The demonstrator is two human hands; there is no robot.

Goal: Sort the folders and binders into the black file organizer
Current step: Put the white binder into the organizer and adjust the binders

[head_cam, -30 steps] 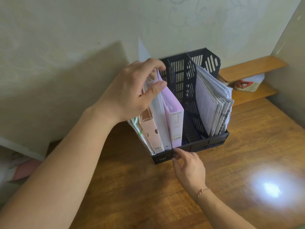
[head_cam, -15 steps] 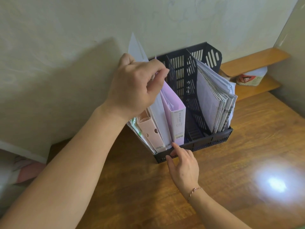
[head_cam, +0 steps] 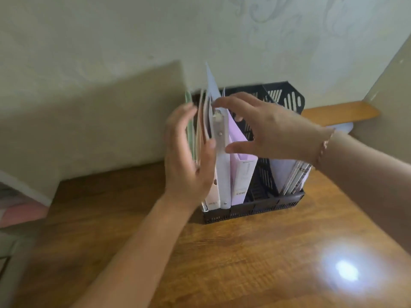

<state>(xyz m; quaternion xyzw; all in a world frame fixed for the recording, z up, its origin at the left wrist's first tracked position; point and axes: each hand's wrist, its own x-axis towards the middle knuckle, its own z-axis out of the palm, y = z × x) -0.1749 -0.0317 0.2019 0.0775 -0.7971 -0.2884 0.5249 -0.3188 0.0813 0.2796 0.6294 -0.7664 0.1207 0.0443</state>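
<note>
We had the black slotted plastic file organizer (head_cam: 253,207) on the brown wooden table (head_cam: 244,263), back against the wall. Left compartment held, left to right: pale pink ring binder (head_cam: 211,196), white ring binder (head_cam: 223,170), lilac folder (head_cam: 241,172). Middle compartment sat between those and a stack of white paper booklets (head_cam: 293,176) in the right one. A wooden corner shelf (head_cam: 340,112) was behind, to the right.

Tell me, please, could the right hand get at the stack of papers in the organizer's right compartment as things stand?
Probably yes: the right hand is open, holds nothing, and hovers over the black file organizer; the stack of papers stands uncovered just below its wrist.
</note>
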